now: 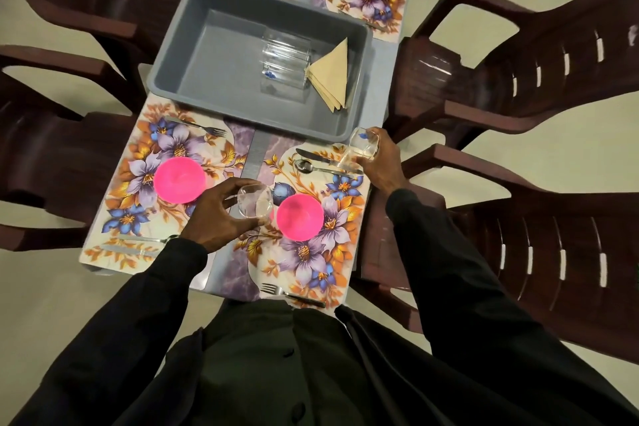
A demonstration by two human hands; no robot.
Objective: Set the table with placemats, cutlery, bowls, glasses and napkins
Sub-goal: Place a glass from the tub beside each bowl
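Glass-setting at the near places: left hand (218,214) fingers (228,188) curl round a glass (256,201) beside a bowl (300,216), right hand (380,162) grips a second glass (363,145) by the knife (314,157). Next, likely — stand both upright, then back to the tub (179,79) for spare glasses (285,62) and napkins (332,76).

Smooth, clear, glossy glass: square-rimmed glass (255,201), tumbler (363,145), two more glasses (285,62) inside a matt grey plastic tub (173,45). Tan folded napkins (332,76), matt, paper or cloth not clear. Bright pink plastic bowls (179,180), smooth with a soft sheen. Glossy printed floral placemats (138,162). Shiny metal cutlery (304,166). Dark brown moulded plastic chairs (518,79), glossy. Matt black cloth sleeves (449,252)
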